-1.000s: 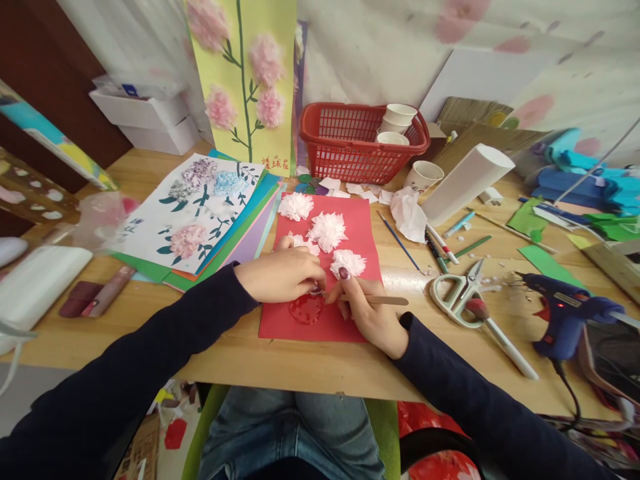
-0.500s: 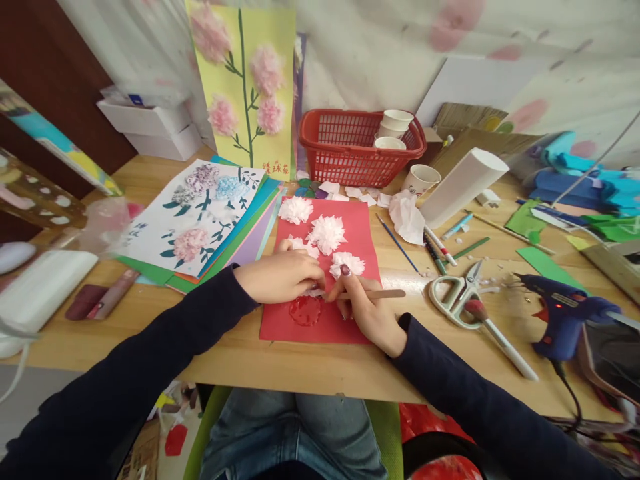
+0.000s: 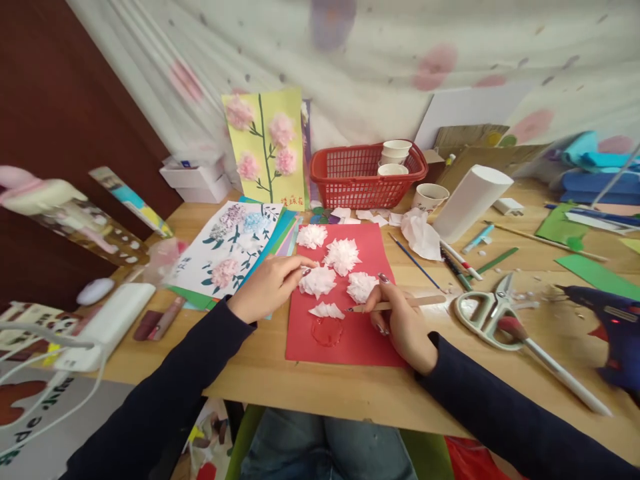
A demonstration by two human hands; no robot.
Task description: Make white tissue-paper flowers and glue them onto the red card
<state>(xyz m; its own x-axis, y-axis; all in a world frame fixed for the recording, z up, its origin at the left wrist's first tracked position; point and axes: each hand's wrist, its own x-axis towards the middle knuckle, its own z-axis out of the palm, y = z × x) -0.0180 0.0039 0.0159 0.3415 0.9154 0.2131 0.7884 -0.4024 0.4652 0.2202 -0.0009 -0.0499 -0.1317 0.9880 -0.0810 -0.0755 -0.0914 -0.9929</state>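
Red sheet [image 3: 345, 352] near-ctr on the surface [image 3: 260, 390]: glossy ring [image 3: 328, 332] at its near end, white frilled strip [image 3: 327, 311] now exposed at ring's far edge; L hand [image 3: 267, 283] was over that spot 0.5 s ago. So one strip's down, rest of ring bare. R hand [image 3: 403, 321] clamped on wooden stick [image 3: 425, 301], tip just right of strip. L hand's shifted farther, fingertips by left white puff [image 3: 319, 283]; can't tell if pinching. Other puffs [image 3: 343, 257] right & beyond.

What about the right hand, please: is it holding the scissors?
No, the right hand holds a wooden stick, while the scissors lie apart from it on the table.
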